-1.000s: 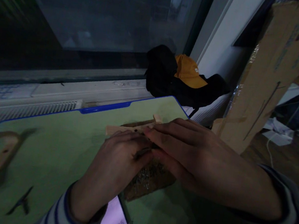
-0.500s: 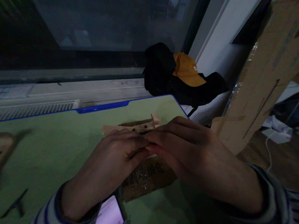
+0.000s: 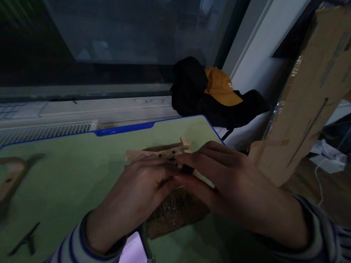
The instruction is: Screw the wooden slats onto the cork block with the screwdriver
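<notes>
"Where was the wooden piece?"

"On the brown board point(image 3: 180, 219), across its far part. The wooden piece point(image 3: 168, 153) had dark holes along it, and its left end stuck out past the left hand point(image 3: 140, 180)."

"Did that hand grip it?"

"It lay over the wood, but its fingertips were hidden, so I could not tell how wide they were."

"And the right?"

"The right hand point(image 3: 233, 181) came in from the right, thumb and forefinger narrowed on a small dark piece point(image 3: 187, 169)."

"What was around them?"

"A lit phone point(image 3: 131, 258) lay just nearer than the board. Well to the left on the green table point(image 3: 73, 183) were a black clip point(image 3: 25, 239) and a wooden hook point(image 3: 5, 183). Beyond the far edge, an orange cap point(image 3: 221, 88) sat on a black bag point(image 3: 195, 102)."
</notes>
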Motion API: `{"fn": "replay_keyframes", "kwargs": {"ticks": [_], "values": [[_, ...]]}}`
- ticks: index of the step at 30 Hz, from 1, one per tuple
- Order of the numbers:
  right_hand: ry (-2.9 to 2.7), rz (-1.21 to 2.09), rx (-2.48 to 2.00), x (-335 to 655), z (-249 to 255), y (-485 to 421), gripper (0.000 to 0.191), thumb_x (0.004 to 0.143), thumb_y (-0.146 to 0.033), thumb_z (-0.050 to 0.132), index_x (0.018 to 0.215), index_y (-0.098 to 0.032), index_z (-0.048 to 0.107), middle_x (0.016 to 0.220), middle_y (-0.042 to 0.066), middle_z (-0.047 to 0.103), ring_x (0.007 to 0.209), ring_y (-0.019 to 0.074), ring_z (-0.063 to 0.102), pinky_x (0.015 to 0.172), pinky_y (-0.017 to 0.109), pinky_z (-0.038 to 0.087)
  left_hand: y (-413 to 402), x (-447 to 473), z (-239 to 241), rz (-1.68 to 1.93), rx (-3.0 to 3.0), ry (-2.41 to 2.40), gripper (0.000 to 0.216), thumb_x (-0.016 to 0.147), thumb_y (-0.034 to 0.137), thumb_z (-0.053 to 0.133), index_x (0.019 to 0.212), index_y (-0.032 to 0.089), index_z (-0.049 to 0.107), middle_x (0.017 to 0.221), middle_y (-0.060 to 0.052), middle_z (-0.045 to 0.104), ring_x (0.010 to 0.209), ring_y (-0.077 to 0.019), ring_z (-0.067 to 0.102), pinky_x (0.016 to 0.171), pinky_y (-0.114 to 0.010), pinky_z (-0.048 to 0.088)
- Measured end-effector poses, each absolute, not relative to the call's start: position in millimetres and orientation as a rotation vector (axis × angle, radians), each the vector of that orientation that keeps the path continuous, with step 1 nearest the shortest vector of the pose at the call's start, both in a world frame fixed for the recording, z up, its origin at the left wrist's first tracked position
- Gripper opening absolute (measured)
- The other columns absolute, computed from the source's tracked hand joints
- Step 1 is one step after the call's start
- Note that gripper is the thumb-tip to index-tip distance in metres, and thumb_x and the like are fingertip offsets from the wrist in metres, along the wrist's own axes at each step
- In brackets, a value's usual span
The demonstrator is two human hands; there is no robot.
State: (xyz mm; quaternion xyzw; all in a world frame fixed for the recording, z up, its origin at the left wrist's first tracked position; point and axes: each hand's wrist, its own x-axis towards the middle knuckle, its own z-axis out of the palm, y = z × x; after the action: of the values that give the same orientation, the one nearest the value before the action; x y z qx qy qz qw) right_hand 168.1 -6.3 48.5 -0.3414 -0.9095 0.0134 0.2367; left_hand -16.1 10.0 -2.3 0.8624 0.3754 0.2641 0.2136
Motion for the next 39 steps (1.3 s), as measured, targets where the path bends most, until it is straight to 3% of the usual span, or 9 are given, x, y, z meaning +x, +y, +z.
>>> {"fn": "replay_keyframes", "kwargs": {"ticks": [5, 11, 24, 34, 39], "values": [[-2.589, 0.163, -0.923, 175.7, 55.0, -6.4, 0.033, 0.092, -0.018, 0.049, 0.125, -0.014, 0.05, 0.115, 0.008, 0.063, 0.105, 0.0148, 0.057, 0.086, 0.03, 0.049, 12.4, -17.0, -2.4, 0.791, 2.382, 1.019, 0.01, 0.086, 0.022, 0.06, 0.088, 0.025, 0.069, 0.097, -0.001, 0.073, 0.094, -0.0202, 0.066, 0.088, -0.039, 0.047], [-2.601, 0.118, -0.886, 176.3, 55.3, -6.3, 0.028, 0.092, -0.012, 0.045, 0.118, -0.012, 0.055, 0.103, 0.008, 0.067, 0.097, 0.015, 0.06, 0.08, 0.029, 0.05, 14.0, -16.2, 0.1, 0.783, 2.352, 0.952, 0.01, 0.086, 0.022, 0.06, 0.091, 0.025, 0.069, 0.097, 0.001, 0.073, 0.096, -0.0186, 0.065, 0.09, -0.037, 0.046], [-2.57, -0.033, -0.905, 173.8, 50.2, -11.9, 0.026, 0.091, -0.012, 0.048, 0.115, -0.005, 0.056, 0.103, 0.011, 0.067, 0.098, 0.0165, 0.06, 0.081, 0.031, 0.053, 9.3, -12.8, 5.7, 0.811, 2.39, 1.087, 0.011, 0.084, 0.023, 0.063, 0.091, 0.027, 0.07, 0.1, 0.002, 0.073, 0.093, -0.0179, 0.066, 0.091, -0.035, 0.047], [-2.534, -0.041, -0.929, 172.4, 43.4, -13.4, 0.021, 0.092, -0.015, 0.048, 0.11, -0.01, 0.056, 0.104, 0.009, 0.065, 0.096, 0.0165, 0.058, 0.086, 0.032, 0.051, 9.8, -14.2, 4.8, 0.725, 2.397, 1.036, 0.011, 0.086, 0.02, 0.059, 0.09, 0.024, 0.069, 0.099, 0.001, 0.073, 0.094, -0.018, 0.065, 0.087, -0.035, 0.047], [-2.529, -0.058, -0.95, 172.6, 43.3, -14.5, 0.019, 0.091, -0.015, 0.051, 0.108, -0.01, 0.057, 0.095, 0.008, 0.065, 0.089, 0.0167, 0.059, 0.081, 0.033, 0.052, 10.1, -14.6, 3.8, 0.687, 2.401, 1.027, 0.012, 0.088, 0.022, 0.057, 0.089, 0.023, 0.069, 0.091, 0.001, 0.072, 0.092, -0.0188, 0.066, 0.088, -0.036, 0.047]]}}
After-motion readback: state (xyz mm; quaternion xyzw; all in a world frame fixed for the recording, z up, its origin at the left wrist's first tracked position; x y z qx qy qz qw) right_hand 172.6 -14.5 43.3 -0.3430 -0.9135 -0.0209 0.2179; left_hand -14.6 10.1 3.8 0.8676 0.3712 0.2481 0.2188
